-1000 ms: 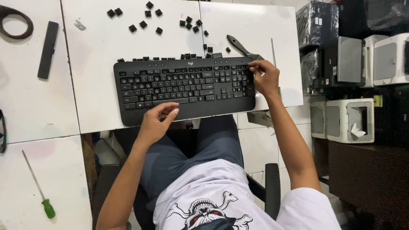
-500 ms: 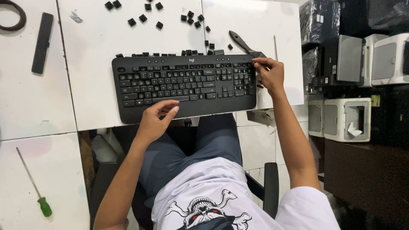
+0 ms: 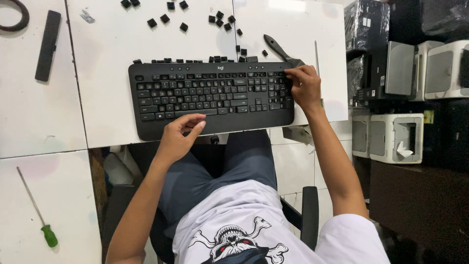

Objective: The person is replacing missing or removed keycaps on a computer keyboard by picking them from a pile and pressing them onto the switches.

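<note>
Gripping a black keyboard (image 3: 210, 98) on a white table (image 3: 107, 63).
Left hand (image 3: 178, 137) clasps its front edge; right hand (image 3: 304, 88) pinches its right end; loose keycaps (image 3: 195, 14) beyond.

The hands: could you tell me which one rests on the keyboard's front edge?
The left hand; it grips the front edge of the keyboard, whereas the right hand sits at its right end.
</note>
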